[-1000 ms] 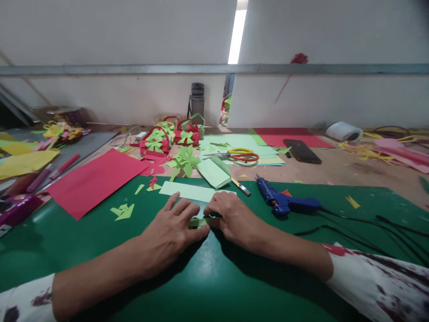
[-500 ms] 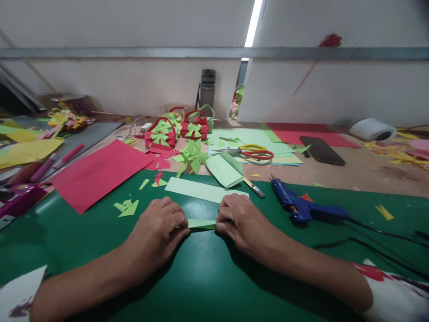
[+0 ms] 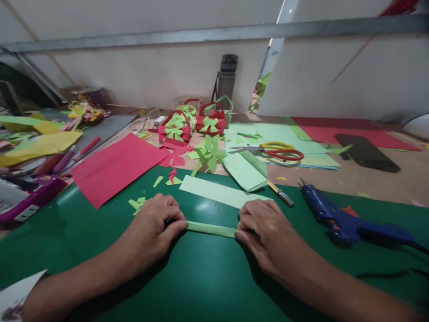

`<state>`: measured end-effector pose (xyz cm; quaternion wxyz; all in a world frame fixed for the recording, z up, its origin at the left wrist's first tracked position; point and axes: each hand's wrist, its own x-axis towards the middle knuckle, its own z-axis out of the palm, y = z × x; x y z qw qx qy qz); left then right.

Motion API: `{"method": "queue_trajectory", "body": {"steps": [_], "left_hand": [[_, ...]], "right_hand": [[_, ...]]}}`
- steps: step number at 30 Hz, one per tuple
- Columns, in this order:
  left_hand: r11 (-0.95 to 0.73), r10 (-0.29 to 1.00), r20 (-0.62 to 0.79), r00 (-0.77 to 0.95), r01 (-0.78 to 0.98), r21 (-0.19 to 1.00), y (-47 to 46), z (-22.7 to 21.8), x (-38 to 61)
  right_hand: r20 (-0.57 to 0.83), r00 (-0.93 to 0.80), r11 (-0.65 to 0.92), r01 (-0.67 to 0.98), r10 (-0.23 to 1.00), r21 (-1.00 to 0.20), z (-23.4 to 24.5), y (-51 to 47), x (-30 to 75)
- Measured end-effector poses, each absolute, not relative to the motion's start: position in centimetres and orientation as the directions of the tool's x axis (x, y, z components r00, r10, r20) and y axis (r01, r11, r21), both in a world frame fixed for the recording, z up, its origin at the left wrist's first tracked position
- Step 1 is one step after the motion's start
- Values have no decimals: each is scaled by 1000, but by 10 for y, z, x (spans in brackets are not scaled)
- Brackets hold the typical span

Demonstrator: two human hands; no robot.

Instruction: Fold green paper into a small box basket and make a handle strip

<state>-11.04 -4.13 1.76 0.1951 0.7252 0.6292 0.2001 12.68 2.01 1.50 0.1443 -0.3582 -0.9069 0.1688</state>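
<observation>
A narrow folded strip of light green paper stretches between my two hands, just over the green mat. My left hand pinches its left end between thumb and fingers. At the other end my right hand grips it the same way. Behind the hands a wider pale green paper strip lies flat, its right end partly hidden by my right hand. Beyond that rest a folded pale green paper piece and a cutter knife.
A blue glue gun lies on the right, its cord trailing off. Scissors rest on stacked paper. Red paper is at left, near a purple tool. Small red paper baskets stand before a dark bottle. A phone lies far right.
The view has shifted left and tilted. My hands are farther apart, with more of the folded strip showing between them; both still hold its ends.
</observation>
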Motion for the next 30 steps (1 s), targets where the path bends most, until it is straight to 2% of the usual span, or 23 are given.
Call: {"method": "queue_trajectory", "body": {"steps": [8,13,21,30], "left_hand": [[-154,987,112,113,861,484,-42,13,-110],[-206,974,167,151,896,393,-40,8,-108],[-218,974,106,198,948,234,-38,10,-103],[-193,980,116,164,927,322,-34,10,-102]], "right_hand": [[250,-703,733,557,666,-389,7,22,129],[263,-706,747,568,658,-346,8,21,126],[294,-705,763,571,645,-303,7,23,126],[275,-707,757,585,652,-291,6,22,125]]}}
